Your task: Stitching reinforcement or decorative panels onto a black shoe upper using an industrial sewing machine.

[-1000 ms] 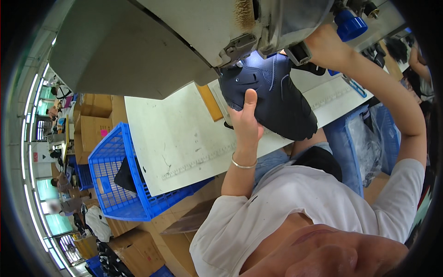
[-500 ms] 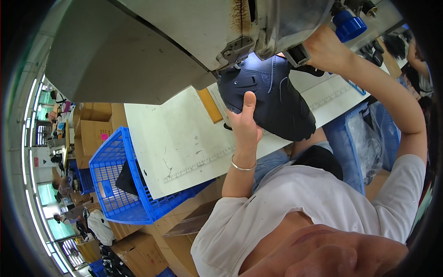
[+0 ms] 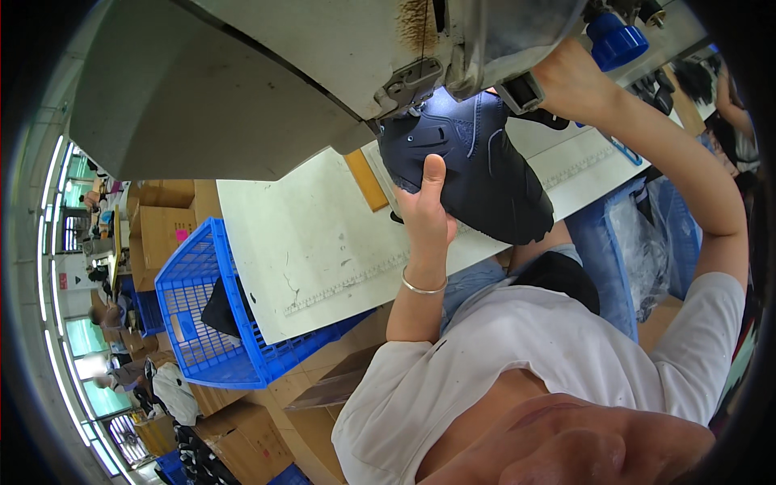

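Note:
A dark navy and black shoe upper [image 3: 505, 186] lies under the head of a sewing machine [image 3: 323, 48], lit by a small bright lamp near the needle area. My left hand [image 3: 427, 202], with a bracelet at its wrist, grips the upper's near left side, thumb on top and fingers out of sight beneath. On the far right side, my right hand [image 3: 566, 81] reaches in behind the machine's lower parts. Its fingers are hidden there, so what they touch does not show. The spot where needle meets upper is also covered by the machine.
The white table [image 3: 323, 242] bears ruler markings and a yellow-brown strip [image 3: 366, 182]. At its left stands a blue plastic basket [image 3: 214, 315] with dark pieces inside. Cardboard boxes [image 3: 166, 234] are farther left. A blue container with clear plastic bags [image 3: 634, 250] sits at the right.
The view has shifted very slightly. Both hands keep about the same places, and the shoe upper has barely moved under the machine.

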`<state>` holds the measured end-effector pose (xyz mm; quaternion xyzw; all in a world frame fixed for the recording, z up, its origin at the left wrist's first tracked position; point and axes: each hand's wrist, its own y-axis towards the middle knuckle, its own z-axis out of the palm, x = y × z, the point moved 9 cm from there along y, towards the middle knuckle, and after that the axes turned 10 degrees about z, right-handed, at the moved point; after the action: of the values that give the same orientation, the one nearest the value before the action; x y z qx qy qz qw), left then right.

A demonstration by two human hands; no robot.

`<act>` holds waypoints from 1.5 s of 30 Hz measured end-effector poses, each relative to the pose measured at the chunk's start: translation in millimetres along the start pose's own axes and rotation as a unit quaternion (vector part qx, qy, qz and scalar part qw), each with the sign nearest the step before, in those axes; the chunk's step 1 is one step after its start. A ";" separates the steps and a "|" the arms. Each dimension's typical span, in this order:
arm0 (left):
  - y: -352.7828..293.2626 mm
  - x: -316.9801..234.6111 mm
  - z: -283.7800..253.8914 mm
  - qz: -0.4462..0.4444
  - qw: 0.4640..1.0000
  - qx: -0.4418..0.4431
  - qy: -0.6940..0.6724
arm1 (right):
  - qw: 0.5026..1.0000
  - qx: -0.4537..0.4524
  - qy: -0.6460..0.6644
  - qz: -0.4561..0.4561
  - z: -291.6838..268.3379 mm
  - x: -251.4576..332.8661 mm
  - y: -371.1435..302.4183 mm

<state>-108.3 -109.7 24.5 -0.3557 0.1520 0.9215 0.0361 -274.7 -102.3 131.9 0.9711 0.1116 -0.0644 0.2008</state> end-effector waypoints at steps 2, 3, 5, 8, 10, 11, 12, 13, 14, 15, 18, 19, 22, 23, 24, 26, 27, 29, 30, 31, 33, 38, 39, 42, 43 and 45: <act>0.0 -0.5 0.1 -0.001 1.000 -0.001 -0.009 | 0.995 -0.086 0.015 -0.040 -15.3 7.5 -3.0; 0.0 -0.7 0.2 -0.003 1.000 -0.002 -0.017 | 0.995 -0.080 0.004 -0.051 -14.6 10.4 -2.5; 0.6 -1.8 -0.2 -0.002 1.000 -0.001 -0.008 | 0.995 -0.074 -0.007 -0.063 -16.7 15.9 -0.6; 1.5 -1.8 -0.8 -0.007 1.000 0.000 -0.001 | 0.959 -0.229 -0.080 -0.145 -43.7 38.0 -9.2; 2.1 -1.3 -0.9 -0.013 1.000 0.000 -0.003 | 0.961 -0.225 -0.076 -0.142 -46.8 40.3 -6.8; 2.3 -1.1 -1.5 -0.015 1.000 -0.002 -0.001 | 0.959 -0.231 -0.074 -0.146 -48.8 42.1 -7.3; 2.6 -0.9 -1.7 -0.019 1.000 -0.003 -0.002 | 0.963 -0.225 -0.068 -0.135 -49.3 41.0 -6.0; 3.4 -1.8 -2.1 -0.018 1.000 -0.004 0.000 | 0.963 -0.229 -0.062 -0.127 -51.0 40.2 -5.8; 3.6 -0.8 -2.1 -0.028 1.000 -0.006 -0.009 | 0.966 -0.219 -0.062 -0.124 -49.8 40.2 -5.2; 3.7 0.0 -3.0 -0.040 0.999 -0.013 -0.016 | 0.964 -0.222 -0.065 -0.131 -50.4 41.9 -6.5; 5.6 -5.6 -1.2 -0.031 0.999 -0.009 -0.008 | 0.959 -0.234 -0.081 -0.137 -52.0 45.8 -9.5; 6.1 -7.5 -0.9 -0.031 0.999 -0.008 -0.008 | 0.958 -0.238 -0.087 -0.135 -53.0 46.6 -10.5; 8.0 -9.0 -2.9 -0.059 0.998 -0.016 0.002 | 0.957 -0.232 -0.110 -0.135 -52.8 50.8 -11.7; 8.7 -9.8 -2.7 -0.068 0.998 -0.011 0.009 | 0.958 -0.228 -0.112 -0.135 -52.5 52.3 -11.8; 8.9 -10.1 -2.9 -0.077 0.997 -0.008 0.017 | 0.955 -0.234 -0.124 -0.135 -53.1 54.1 -12.8; 11.3 -12.5 -1.9 -0.080 0.997 -0.001 0.021 | 0.952 -0.241 -0.138 -0.130 -54.7 56.0 -13.5; 11.8 -13.5 -2.0 -0.080 0.996 0.001 0.023 | 0.951 -0.243 -0.142 -0.124 -55.2 56.7 -13.9; 12.6 -14.3 -2.9 -0.090 0.995 0.003 0.031 | 0.951 -0.239 -0.156 -0.121 -55.2 58.4 -15.3; 13.6 -14.7 -3.0 -0.095 0.995 0.007 0.035 | 0.950 -0.241 -0.159 -0.118 -55.8 59.1 -16.2; 15.0 -15.5 -5.0 -0.101 0.994 0.005 0.040 | 0.952 -0.231 -0.163 -0.119 -54.4 60.5 -17.6; 17.0 -14.8 -7.3 -0.126 0.991 0.012 0.045 | 0.957 -0.220 -0.151 -0.115 -52.9 63.4 -19.6; 25.6 -19.1 -11.5 -0.148 0.987 0.040 0.052 | 0.957 -0.209 -0.168 -0.111 -48.1 72.3 -21.4; 26.7 -18.9 -12.0 -0.158 0.985 0.046 0.051 | 0.956 -0.200 -0.180 -0.117 -46.6 74.7 -22.6; 31.8 -19.0 -16.0 -0.184 0.980 0.053 0.053 | 0.955 -0.163 -0.216 -0.118 -43.2 79.2 -26.2; 34.2 -18.7 -18.0 -0.186 0.980 0.050 0.057 | 0.955 -0.163 -0.215 -0.119 -45.0 81.3 -28.1; 39.2 -19.4 -18.2 -0.187 0.979 0.062 0.056 | 0.957 -0.100 -0.247 -0.114 -36.8 81.9 -27.5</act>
<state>-89.0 -151.7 34.6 -0.4261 0.1416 0.8657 0.2212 -199.3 -47.2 141.2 0.8809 0.1746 -0.3130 0.3090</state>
